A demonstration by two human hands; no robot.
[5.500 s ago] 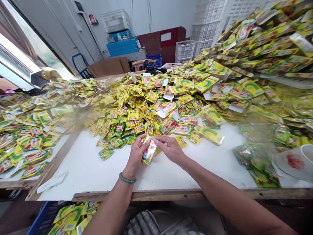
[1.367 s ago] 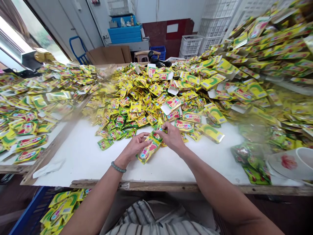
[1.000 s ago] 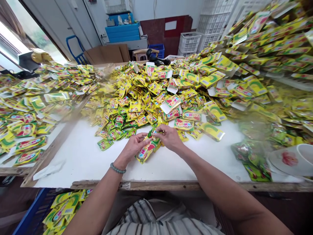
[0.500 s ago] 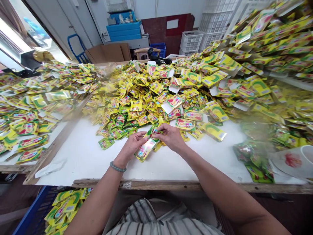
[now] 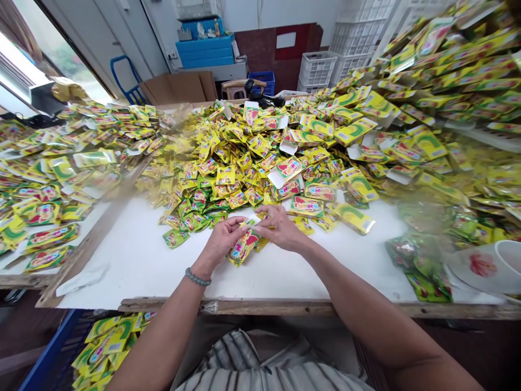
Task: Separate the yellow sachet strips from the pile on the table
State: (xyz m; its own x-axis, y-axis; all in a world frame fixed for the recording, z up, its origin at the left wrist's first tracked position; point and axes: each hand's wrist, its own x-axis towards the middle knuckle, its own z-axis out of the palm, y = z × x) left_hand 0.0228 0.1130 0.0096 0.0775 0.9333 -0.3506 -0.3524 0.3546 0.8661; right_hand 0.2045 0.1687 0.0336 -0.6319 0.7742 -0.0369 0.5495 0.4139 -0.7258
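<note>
My left hand [image 5: 222,241] and my right hand [image 5: 280,227] meet over the white tabletop [image 5: 138,266], both closed on one yellow-green pouch with red print [image 5: 243,247]. The pouch hangs tilted between them, its upper end under my right fingers and its lower end toward the table's near edge. A beaded bracelet [image 5: 197,278] circles my left wrist. Just beyond my hands begins a big heap of small yellow and green sachets [image 5: 244,163].
Larger yellow pouches pile high at the right [image 5: 439,81] and across a side table at the left [image 5: 49,174]. A white bowl with a red flower [image 5: 488,266] sits at the right edge. A blue crate of pouches [image 5: 97,353] stands below left. White crates [image 5: 321,68] line the back wall.
My hands have stayed at the same spot working the pouch. The green sachet pinched at my right fingertips half a second ago no longer shows, and my right hand has lowered onto the pouch's top.
</note>
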